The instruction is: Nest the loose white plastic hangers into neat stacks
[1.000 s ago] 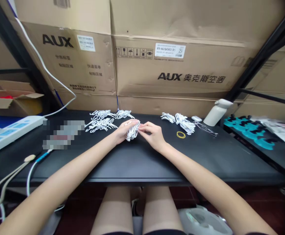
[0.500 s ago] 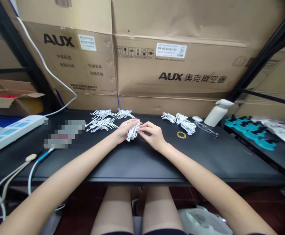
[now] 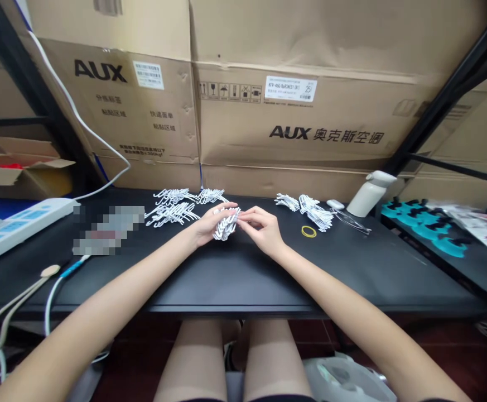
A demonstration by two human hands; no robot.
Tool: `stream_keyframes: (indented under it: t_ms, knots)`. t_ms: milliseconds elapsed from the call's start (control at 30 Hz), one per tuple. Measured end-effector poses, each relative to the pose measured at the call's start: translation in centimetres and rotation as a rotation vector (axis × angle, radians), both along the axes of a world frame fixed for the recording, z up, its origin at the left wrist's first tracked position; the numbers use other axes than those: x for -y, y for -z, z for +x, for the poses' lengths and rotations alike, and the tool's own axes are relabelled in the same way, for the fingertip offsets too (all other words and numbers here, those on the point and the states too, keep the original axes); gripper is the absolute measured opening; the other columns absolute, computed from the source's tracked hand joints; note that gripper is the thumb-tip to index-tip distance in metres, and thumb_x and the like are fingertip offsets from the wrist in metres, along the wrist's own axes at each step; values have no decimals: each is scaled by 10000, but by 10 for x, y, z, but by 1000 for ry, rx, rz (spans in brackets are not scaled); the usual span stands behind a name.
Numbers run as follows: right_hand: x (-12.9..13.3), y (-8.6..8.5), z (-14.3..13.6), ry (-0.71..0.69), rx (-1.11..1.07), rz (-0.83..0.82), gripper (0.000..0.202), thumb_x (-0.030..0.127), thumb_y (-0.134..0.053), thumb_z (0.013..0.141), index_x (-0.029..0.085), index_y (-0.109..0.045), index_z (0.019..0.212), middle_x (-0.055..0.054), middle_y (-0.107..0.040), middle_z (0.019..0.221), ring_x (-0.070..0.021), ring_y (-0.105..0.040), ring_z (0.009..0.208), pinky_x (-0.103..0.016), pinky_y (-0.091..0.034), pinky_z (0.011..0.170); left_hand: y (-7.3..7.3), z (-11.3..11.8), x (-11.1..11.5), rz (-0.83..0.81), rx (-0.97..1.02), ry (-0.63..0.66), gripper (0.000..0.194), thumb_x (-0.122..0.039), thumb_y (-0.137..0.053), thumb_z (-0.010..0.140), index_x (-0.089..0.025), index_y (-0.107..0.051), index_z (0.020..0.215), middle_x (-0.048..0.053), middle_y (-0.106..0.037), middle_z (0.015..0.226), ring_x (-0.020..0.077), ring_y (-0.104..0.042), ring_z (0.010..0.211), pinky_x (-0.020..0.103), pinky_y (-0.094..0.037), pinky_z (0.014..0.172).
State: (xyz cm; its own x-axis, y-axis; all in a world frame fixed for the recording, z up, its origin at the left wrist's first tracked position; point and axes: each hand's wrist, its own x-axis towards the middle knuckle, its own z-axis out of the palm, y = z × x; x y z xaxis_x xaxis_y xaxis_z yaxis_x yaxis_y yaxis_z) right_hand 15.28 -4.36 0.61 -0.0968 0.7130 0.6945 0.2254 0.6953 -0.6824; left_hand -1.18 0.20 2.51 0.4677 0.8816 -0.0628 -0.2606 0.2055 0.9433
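A bundle of white hooks (image 3: 225, 226) is gripped in my left hand (image 3: 206, 228), the thumb across its top. My right hand (image 3: 264, 226) is closed in a pinch at the bundle's right side; whatever lies between its fingertips is too small to make out. Several more piles of white hooks (image 3: 172, 214) lie on the black table (image 3: 235, 279), left of my hands. Farther right are a small white bunch (image 3: 287, 202) and a larger white bunch (image 3: 316, 213). Yellow rubber bands (image 3: 309, 231) rest just in front of them.
A white bottle (image 3: 369, 195) and glasses (image 3: 354, 223) are at the right, beside a black box with teal pieces (image 3: 448, 244). A power strip (image 3: 21, 226), cables and a pixelated object (image 3: 111, 229) are at the left. Large cartons (image 3: 293, 44) stand behind the table.
The hook bundle in my left hand has turned slightly, showing more of its hooked ends. My right fingertips have shifted a little along its side.
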Motion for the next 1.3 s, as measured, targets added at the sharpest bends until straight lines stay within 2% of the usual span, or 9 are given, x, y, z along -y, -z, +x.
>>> stream_keyframes:
  t_ms: [100,200,367,533,633,800,1000,1300]
  knots:
    - [-1,0,-2,-39,-99,-102,231,409,-670,781,199,-728,857,-69,-631,895,-176,-650,789,-304,-601,668,-2,3,1,-19,0,-39,359,-200,-729,708,-158,-583,1033,43,-684,811,139,-642,574,266,-541,543]
    - [-2,0,-3,-64,-145,-145,267,434,-678,766,197,-722,882,-60,-626,901,-162,-651,761,-305,-605,688,-1,2,0,-42,-14,-13,385,-213,-745,703,-172,-580,1049,40,-687,815,158,-659,604,284,-553,566]
    - [-3,2,-1,-64,-123,-115,233,412,-674,776,198,-735,846,-76,-641,910,-190,-658,813,-339,-598,725,0,-3,-2,-32,30,45,398,-209,-751,708,-175,-583,1066,47,-690,860,168,-671,682,301,-562,645]
    - [-5,2,2,-75,-188,-136,241,421,-706,747,197,-741,827,-69,-652,873,-174,-658,707,-357,-602,701,-6,-5,1,-40,61,129,400,-204,-718,740,-163,-558,1104,69,-685,892,196,-682,761,341,-555,734]
    - [-6,3,1,-72,-221,-149,229,407,-718,735,195,-746,816,-65,-652,857,-182,-663,718,-357,-602,704,-10,-6,3,-66,32,149,401,-169,-702,745,-171,-543,1113,77,-688,942,220,-685,818,372,-551,754]
    - [-11,6,2,-3,-248,-136,172,359,-733,721,199,-747,784,-63,-657,851,-187,-661,736,-343,-595,692,-6,-6,0,-119,-5,242,260,-249,-658,795,-136,-601,1021,92,-701,925,227,-691,820,357,-543,771]
    - [-14,2,6,-81,-311,-220,182,338,-764,680,181,-744,770,-47,-664,800,-172,-665,669,-349,-598,687,-3,-5,-1,-54,16,233,241,-223,-675,786,-128,-623,1002,97,-711,891,205,-691,741,329,-538,717]
    - [-13,-1,7,-100,-206,-253,238,401,-774,645,186,-744,742,-54,-655,852,-153,-644,674,-302,-595,610,-1,-6,0,-4,-26,214,295,-205,-719,734,-128,-621,1002,87,-701,860,195,-678,746,275,-534,630]
